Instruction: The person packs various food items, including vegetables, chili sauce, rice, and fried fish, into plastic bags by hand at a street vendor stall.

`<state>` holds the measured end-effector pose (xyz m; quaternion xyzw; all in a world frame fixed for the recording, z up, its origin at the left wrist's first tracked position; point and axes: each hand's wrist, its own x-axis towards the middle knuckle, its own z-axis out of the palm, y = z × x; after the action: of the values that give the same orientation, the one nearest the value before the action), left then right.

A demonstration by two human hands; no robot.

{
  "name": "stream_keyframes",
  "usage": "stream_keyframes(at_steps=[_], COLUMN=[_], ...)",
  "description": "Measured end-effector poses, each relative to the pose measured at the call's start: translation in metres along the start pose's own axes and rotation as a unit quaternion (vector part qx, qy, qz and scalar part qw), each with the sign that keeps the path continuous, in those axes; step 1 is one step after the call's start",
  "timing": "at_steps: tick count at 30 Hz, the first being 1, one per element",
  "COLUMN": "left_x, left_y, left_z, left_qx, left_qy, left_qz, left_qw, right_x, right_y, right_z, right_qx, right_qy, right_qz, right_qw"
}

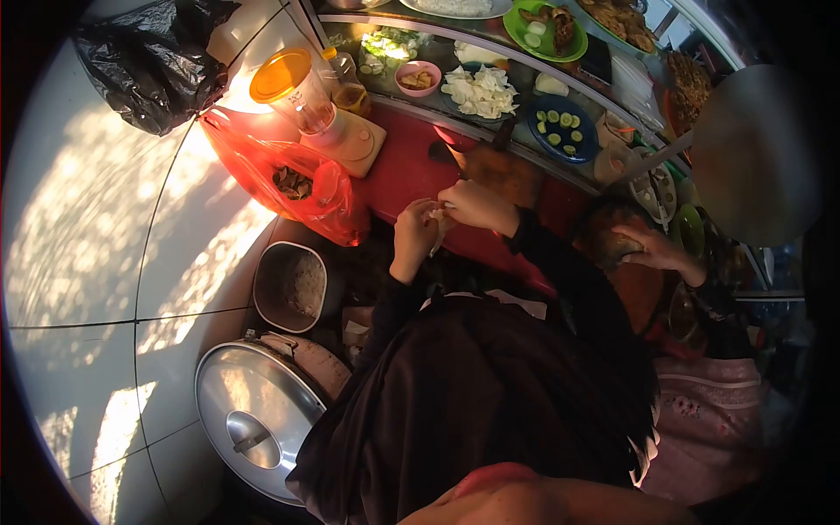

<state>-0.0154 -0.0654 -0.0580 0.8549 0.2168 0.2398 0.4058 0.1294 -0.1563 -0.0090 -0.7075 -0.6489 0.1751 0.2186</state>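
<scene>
In the middle of the head view my left hand is closed, its fingers pinching a small, pale, limp piece whose kind I cannot make out. My right hand meets it from the right, with fingers bent on the upper end of the same piece. Both hands are above the near edge of a red surface. Just beyond my right hand lies a worn wooden board, with a dark handle at its far edge.
Left are a blender, a red plastic bag, a grey bin and a large lidded pot. Ahead, glass shelves hold cabbage and a blue plate of cucumber slices. At right, another person's hand is over a dark round vessel.
</scene>
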Motion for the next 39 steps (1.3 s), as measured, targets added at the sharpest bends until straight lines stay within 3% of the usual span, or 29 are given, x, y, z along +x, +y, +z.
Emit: stream_keyframes(at_steps=[2,4,5,7,8,10,12,17,22,26,31,34,36,39], left_x=[0.003,0.004,0.005,0.008,0.008,0.008,0.009,0.008,0.015,0.018,0.023,0.024,0.025,0.023], left_y=[0.001,0.003,0.004,0.004,0.004,0.003,0.003,0.013,-0.005,0.001,0.014,0.014,0.018,0.029], left_z=[-0.005,-0.008,-0.01,-0.012,-0.013,-0.012,-0.01,-0.011,-0.007,-0.01,-0.002,0.002,0.003,0.007], left_qx=[-0.015,-0.029,-0.045,-0.061,-0.077,-0.094,-0.07,-0.135,-0.109,-0.123,-0.133,-0.135,-0.151,-0.16], left_qy=[0.0,0.001,0.011,0.025,0.022,0.02,-0.015,0.03,0.079,0.059,0.065,0.061,0.008,-0.073], left_qz=[-0.007,-0.017,-0.016,-0.015,-0.035,-0.056,-0.001,-0.038,-0.013,-0.031,-0.04,-0.022,-0.021,-0.003], left_qw=[1.0,0.999,0.999,0.998,0.996,0.994,0.997,0.99,0.991,0.99,0.988,0.989,0.988,0.984], right_x=[0.002,0.003,0.004,0.009,0.012,0.015,0.016,0.02,0.015,0.005,-0.018,-0.029,-0.03,-0.036], right_y=[0.002,0.0,-0.001,-0.001,0.002,0.005,0.004,0.005,0.002,0.013,0.014,-0.011,0.001,-0.001], right_z=[-0.005,-0.01,-0.014,-0.021,-0.019,-0.01,-0.006,-0.018,-0.041,-0.049,-0.029,-0.012,0.01,0.005], right_qx=[0.074,0.176,0.175,0.32,0.318,0.192,0.144,0.097,0.297,0.307,0.338,0.192,0.056,-0.029], right_qy=[0.0,0.048,0.046,-0.008,-0.01,0.011,0.019,-0.006,0.035,0.035,0.025,0.08,0.136,0.135], right_qz=[-0.039,0.019,0.016,0.093,0.09,-0.017,-0.032,-0.022,0.045,0.037,0.098,0.102,0.11,0.163], right_qw=[0.996,0.983,0.983,0.943,0.944,0.981,0.989,0.995,0.953,0.95,0.936,0.973,0.983,0.977])
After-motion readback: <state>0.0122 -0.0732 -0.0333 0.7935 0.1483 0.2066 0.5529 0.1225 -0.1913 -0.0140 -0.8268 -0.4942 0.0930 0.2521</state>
